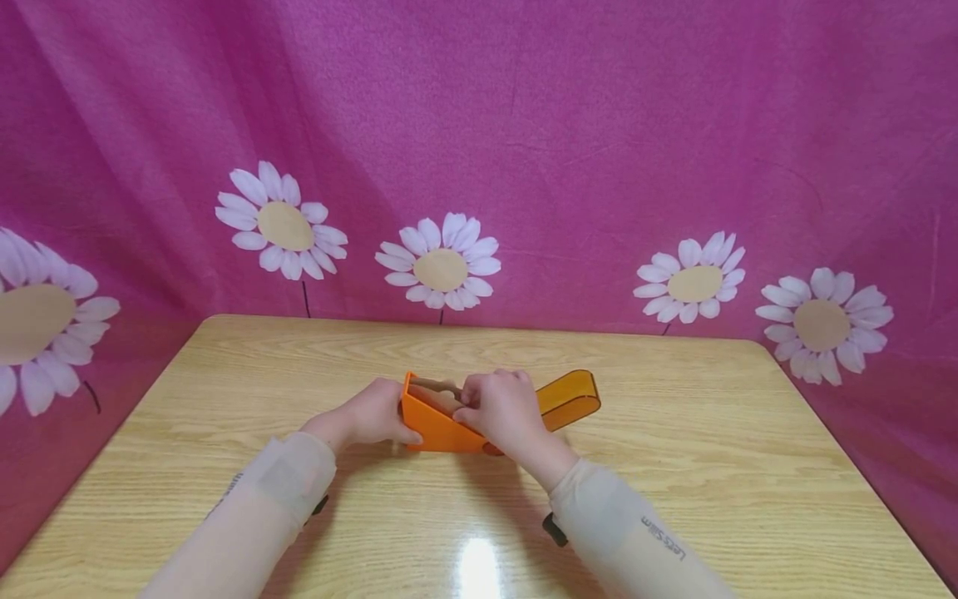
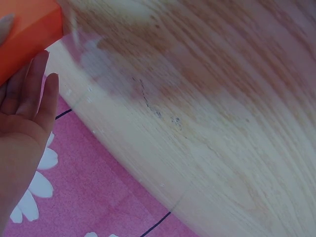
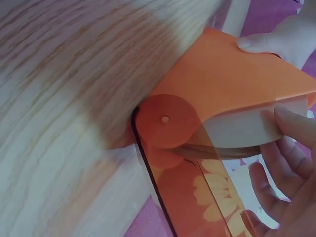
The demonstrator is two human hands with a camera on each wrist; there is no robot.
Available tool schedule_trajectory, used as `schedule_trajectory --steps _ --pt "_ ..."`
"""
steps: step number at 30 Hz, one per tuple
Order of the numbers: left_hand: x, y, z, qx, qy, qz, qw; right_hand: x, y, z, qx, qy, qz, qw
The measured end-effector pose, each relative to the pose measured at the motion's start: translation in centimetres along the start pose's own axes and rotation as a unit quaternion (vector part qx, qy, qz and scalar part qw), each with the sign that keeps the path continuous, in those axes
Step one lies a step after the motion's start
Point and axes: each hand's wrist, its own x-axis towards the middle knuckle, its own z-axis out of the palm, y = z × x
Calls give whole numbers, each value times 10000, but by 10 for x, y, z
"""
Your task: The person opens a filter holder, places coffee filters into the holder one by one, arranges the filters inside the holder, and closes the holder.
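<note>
An orange case [image 1: 441, 428] stands on the table, its see-through amber lid [image 1: 572, 398] swung out to the right on a round hinge [image 3: 166, 119]. Brown, rounded paper filters [image 3: 242, 129] show inside its open top. My left hand [image 1: 372, 413] grips the case's left end, thumb on the near face; in the left wrist view its fingers lie along the orange wall [image 2: 34, 34]. Over the opening, my right hand [image 1: 505, 413] pinches the filters' curved edge between thumb [image 3: 296, 123] and fingers.
The case stands near the middle of a light wooden table [image 1: 299, 516]. Behind it and at both sides hangs a pink cloth [image 1: 554, 166] with white daisies. Light-coloured sleeves cover both forearms.
</note>
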Motion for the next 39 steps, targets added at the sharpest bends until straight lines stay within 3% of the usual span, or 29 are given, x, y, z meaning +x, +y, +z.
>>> schedule_trajectory --steps 8,13,18,23,33,39 --pt "0 1 1 -84 -12 -114 9999 -4 2 -14 -76 133 113 9998" --pt "-1 1 2 -109 23 -96 9999 -6 7 -33 84 172 282 9994" --pt "-2 1 2 -141 55 -138 9998 -8 19 -58 300 226 391 9985" --pt "-1 1 2 -140 63 -100 9998 -13 38 -73 104 176 493 9986" --pt "-2 3 2 -203 86 -203 9996 -27 69 -71 654 -601 624 9941" --pt "-3 3 2 -172 80 -211 9996 -28 74 -68 761 -659 580 9932"
